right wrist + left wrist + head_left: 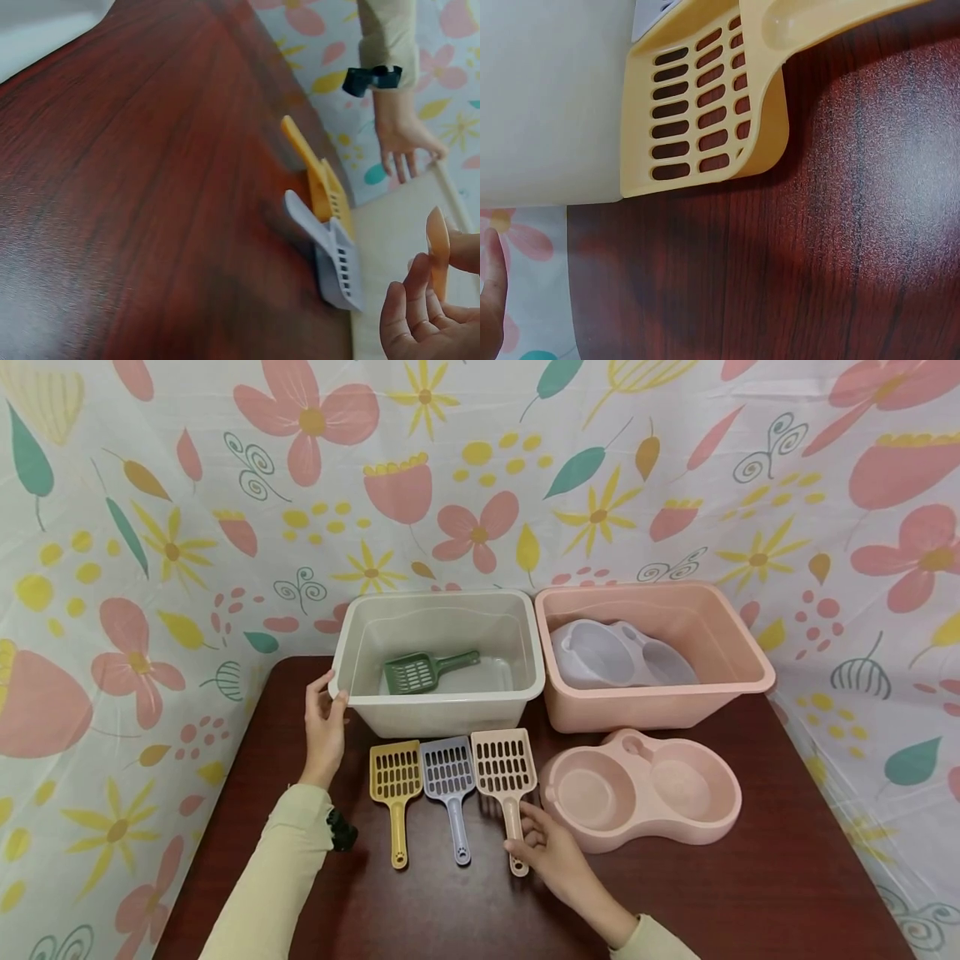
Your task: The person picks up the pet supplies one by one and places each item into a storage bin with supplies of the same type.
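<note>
In the head view, my left hand (325, 735) touches the left front corner of an off-white litter box (442, 700), its fingers fairly straight in the right wrist view. A green litter scoop (455, 662) lies inside that box. My right hand (551, 856) pinches the handle of a pale peach litter scoop (512, 814) between thumb and fingers. This scoop's slotted head is at the box's front wall. To its left stand a lilac litter scoop (455, 814) and a yellow litter scoop (397, 818), handles toward me.
Right of the off-white box stands a pink litter box (660, 697) with a lilac double bowl (600, 652) inside. A pink double pet bowl (645, 777) sits in front of it. Everything is on a dark red-brown table (420, 910) against a flowered cloth (480, 460).
</note>
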A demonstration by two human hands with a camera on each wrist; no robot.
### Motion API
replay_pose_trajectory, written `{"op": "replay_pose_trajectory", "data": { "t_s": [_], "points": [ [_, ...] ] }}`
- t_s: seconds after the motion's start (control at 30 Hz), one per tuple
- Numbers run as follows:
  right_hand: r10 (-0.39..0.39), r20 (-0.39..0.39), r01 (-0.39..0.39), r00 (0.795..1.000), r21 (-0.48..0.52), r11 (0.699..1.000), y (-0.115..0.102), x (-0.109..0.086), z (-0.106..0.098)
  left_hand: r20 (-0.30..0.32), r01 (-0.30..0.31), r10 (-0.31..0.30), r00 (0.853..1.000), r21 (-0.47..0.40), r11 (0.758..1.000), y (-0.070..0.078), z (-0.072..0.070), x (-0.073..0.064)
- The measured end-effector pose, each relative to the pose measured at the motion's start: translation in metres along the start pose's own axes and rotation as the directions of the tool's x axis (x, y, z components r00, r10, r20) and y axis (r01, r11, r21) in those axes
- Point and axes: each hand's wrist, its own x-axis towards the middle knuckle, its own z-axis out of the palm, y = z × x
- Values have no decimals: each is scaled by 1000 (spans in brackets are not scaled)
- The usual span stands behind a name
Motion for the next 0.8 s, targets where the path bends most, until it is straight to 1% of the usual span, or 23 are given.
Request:
{"op": "replay_pose_trajectory", "data": {
  "t_s": [0.17,0.27,0.43,0.67,0.8],
  "points": [
    [-26,36,27,999,-2,1000,-10,-3,-10,-9,-9,8,1000,-13,1000,0,1,1],
    [-46,45,46,998,-1,999,-15,-6,-15,-13,-6,6,1000,-18,1000,0,2,0],
    [-59,38,60,998,-8,998,-21,-9,-20,-23,-4,4,1000,-22,1000,0,2,0],
    [-112,48,112,993,8,994,-31,-16,-25,-32,-10,10,999,-2,1000,0,3,0],
    [-113,43,113,993,16,994,-37,-21,-26,-38,-18,18,999,-13,1000,-1,4,0]
  ]
}}
